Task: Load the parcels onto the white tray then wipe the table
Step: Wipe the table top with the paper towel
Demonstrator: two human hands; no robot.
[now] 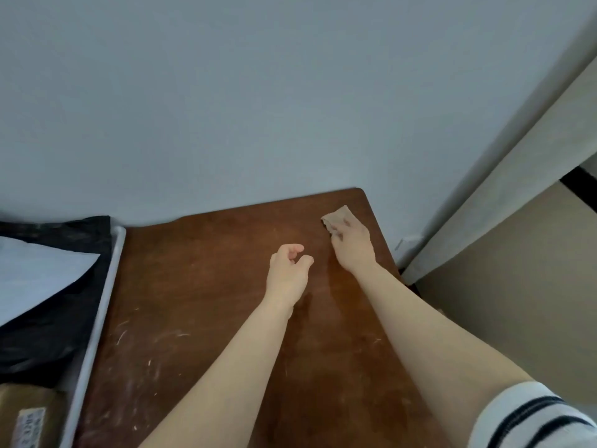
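1. Surface (pixel 200 286): brown wood, set against a plain pale wall (pixel 258 92). Light scratch marks (pixel 151 337) show on its near left part.

2. Right hand (pixel 352 244): positioned at the far right corner of the surface, arm extended forward. Its fingers are curled around a small beige cloth (pixel 337 216) and grip it. The cloth protrudes ahead of the knuckles and appears to lie on the wood; contact cannot be confirmed from this view. A white sleeve (pixel 529 415) with dark stripes is visible at the upper arm, lower right.

3. Left hand (pixel 289 273): located over the middle of the surface, just beside the right wrist and apart from the cloth. Its fingers are loosely curled with a narrow gap to the thumb, and hold nothing. Whether the hand touches the wood cannot be determined.

4. White tray (pixel 97 318): located at the left edge of the surface, its long rim running from near to far. It carries three parcels:
   - black parcel (pixel 48 334), a soft bag occupying most of the tray
   - pale parcel (pixel 38 273), a flat bag lying on top of the black one
   - cardboard parcel (pixel 38 402), at the near end, bearing a printed label (pixel 27 428) too blurred to read

5. Both hands are well apart from the tray
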